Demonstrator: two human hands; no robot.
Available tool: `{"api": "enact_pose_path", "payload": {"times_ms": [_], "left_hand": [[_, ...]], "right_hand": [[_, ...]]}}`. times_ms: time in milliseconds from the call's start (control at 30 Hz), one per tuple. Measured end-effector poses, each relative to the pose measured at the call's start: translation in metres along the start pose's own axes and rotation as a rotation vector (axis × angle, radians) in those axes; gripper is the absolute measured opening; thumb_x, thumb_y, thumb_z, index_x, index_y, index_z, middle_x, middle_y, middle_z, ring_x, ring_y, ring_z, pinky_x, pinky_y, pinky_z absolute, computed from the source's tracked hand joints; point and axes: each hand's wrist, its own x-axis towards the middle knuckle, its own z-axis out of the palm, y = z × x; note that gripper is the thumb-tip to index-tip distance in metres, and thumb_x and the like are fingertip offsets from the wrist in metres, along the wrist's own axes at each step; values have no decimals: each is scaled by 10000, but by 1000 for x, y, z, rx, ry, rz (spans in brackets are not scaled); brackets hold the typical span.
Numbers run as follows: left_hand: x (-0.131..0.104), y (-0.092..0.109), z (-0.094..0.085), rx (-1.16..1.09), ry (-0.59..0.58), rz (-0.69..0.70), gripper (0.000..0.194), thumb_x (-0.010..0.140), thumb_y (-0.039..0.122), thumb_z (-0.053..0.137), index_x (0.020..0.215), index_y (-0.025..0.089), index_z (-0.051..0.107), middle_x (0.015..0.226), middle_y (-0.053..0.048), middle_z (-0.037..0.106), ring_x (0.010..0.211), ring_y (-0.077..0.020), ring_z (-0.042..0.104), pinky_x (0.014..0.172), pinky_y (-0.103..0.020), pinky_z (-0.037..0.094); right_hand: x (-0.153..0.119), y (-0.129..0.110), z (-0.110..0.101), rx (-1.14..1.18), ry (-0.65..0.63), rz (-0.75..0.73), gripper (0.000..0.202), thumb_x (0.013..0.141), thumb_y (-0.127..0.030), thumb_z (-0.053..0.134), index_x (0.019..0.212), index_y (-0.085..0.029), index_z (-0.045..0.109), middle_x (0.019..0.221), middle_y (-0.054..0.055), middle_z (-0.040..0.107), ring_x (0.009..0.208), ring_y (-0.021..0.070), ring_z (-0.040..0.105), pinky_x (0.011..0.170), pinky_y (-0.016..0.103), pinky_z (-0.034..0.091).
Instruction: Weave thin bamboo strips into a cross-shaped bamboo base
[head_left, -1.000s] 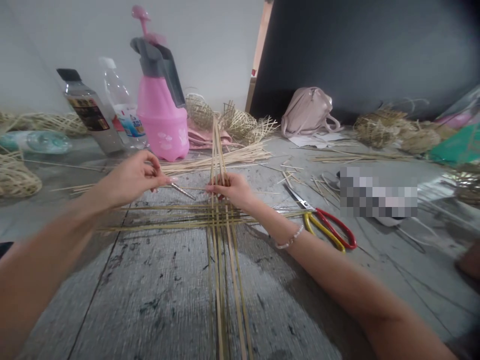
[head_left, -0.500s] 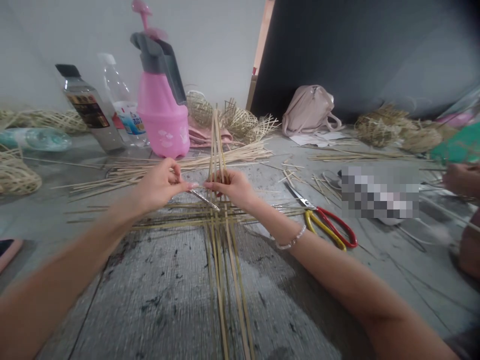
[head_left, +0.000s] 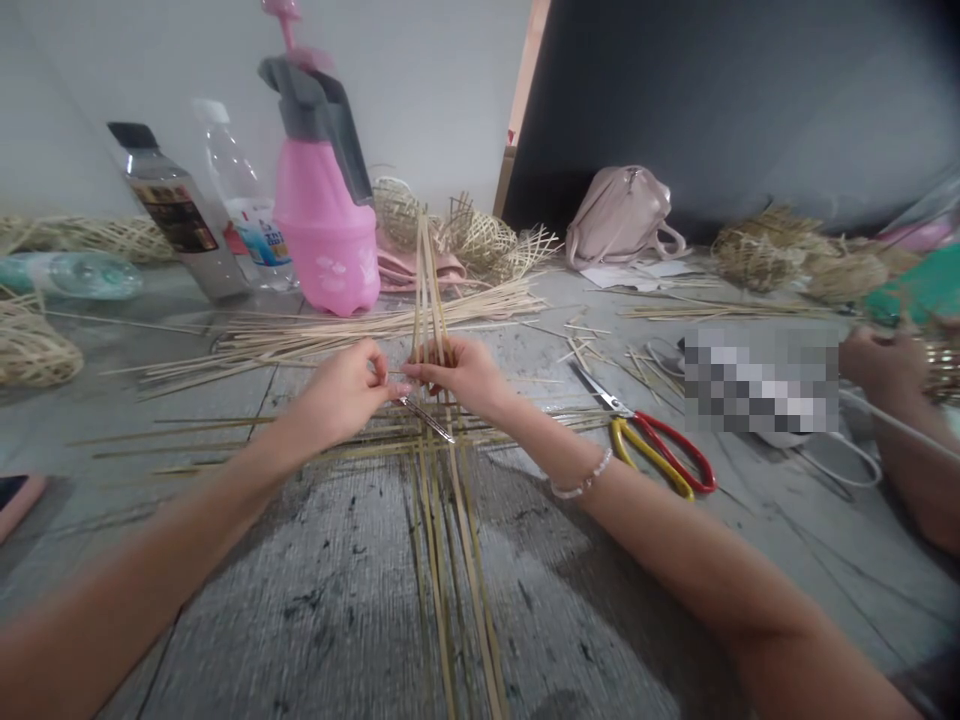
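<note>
My left hand (head_left: 349, 392) is closed in a pinch at the left of the crossing strips, and a thin silvery tool (head_left: 429, 420) slants down to the right from its fingertips. Close beside it, my right hand (head_left: 457, 372) grips several raised bamboo strips (head_left: 426, 275), whose far ends come together above the fingers. The long strips (head_left: 442, 560) run from there toward me along the floor. Other strips (head_left: 202, 450) lie crosswise under my wrists. Where the two sets cross is partly hidden by my hands.
Red and yellow scissors (head_left: 664, 455) lie on the right. Behind stand a pink sprayer (head_left: 326, 225) and bottles (head_left: 180, 220); loose strips (head_left: 300, 335) lie before them. A pink bag (head_left: 622, 215) is farther back. A phone (head_left: 19, 500) lies left. Another person's hands (head_left: 885, 365) are at far right.
My left hand and the silvery tool have moved right and slightly down, nearer my right hand. My right hand has hardly moved. The other person's hands have come further into view.
</note>
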Motion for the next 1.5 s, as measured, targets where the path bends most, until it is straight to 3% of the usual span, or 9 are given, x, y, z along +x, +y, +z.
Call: {"api": "enact_pose_path", "payload": {"times_ms": [233, 433, 533, 700, 833, 967, 1167, 1333, 1500], "left_hand": [[1, -7, 1, 97, 16, 45, 285, 787, 337, 663, 789, 241, 395, 493, 87, 517, 415, -128, 391, 465, -245, 201], [-3, -5, -7, 290, -22, 66, 346, 859, 487, 642, 1054, 239, 499, 866, -5, 742, 404, -135, 495, 482, -273, 331], [-10, -1, -5, 572, 108, 180, 288, 918, 458, 596, 1061, 208, 605, 910, -61, 738, 631, -221, 652, 553, -291, 390], [-26, 8, 3, 970, 277, 522, 196, 957, 240, 522, 1057, 148, 663, 945, -108, 711, 804, -269, 673, 645, -334, 482], [-39, 8, -1, 1105, 223, 810, 434, 765, 1, 527, 1154, 148, 655, 1188, -148, 648, 1013, -315, 624, 830, -428, 509], [-46, -2, 3, 1046, 41, 921, 774, 627, 19, 591, 1375, 201, 512, 1525, -130, 392, 1313, -374, 447, 1022, -529, 412], [-33, -14, 19, 919, -213, 1087, 729, 708, 34, 588, 1412, 155, 443, 1488, -130, 452, 1364, -287, 427, 1157, -470, 274], [-20, -34, 22, 828, -187, 1226, 461, 899, 72, 464, 1353, 141, 502, 1438, -134, 512, 1359, -266, 442, 1166, -466, 273], [-15, -56, 26, 740, -190, 1260, 410, 1005, 102, 363, 1394, 174, 469, 1461, -105, 489, 1378, -228, 423, 1153, -421, 328]], "right_hand": [[-1, -4, -1, -6, -7, 14, 271, 698, -345, 783, 684, -163, 584, 585, -43, 552, 523, 69, 479, 513, 225, 438], [0, -3, -4, 1, -4, 7, 274, 685, -345, 790, 677, -160, 587, 578, -42, 554, 515, 69, 484, 505, 218, 438], [2, 0, -8, 7, 14, 25, 216, 713, -307, 755, 693, -153, 606, 574, -41, 558, 500, 64, 481, 484, 208, 426], [7, 3, -16, 40, 59, 17, 199, 700, -293, 744, 691, -148, 609, 587, -38, 569, 522, 72, 509, 497, 206, 442], [9, 4, -18, 42, 56, -8, 178, 687, -267, 751, 711, -150, 619, 591, -44, 569, 530, 75, 505, 509, 210, 439], [8, 2, -16, 28, 71, -8, 134, 714, -230, 733, 713, -144, 629, 606, -41, 577, 533, 71, 503, 519, 210, 436], [6, -4, -16, 21, 104, 0, 139, 737, -225, 730, 720, -146, 617, 607, -41, 577, 527, 72, 502, 534, 216, 454], [8, -3, -14, -139, 88, -19, 116, 786, -226, 689, 758, -149, 608, 645, -33, 587, 544, 75, 510, 543, 212, 452], [9, 8, -10, -328, 71, -54, 134, 809, -259, 671, 756, -148, 617, 638, -28, 583, 565, 91, 526, 551, 219, 442]]}}
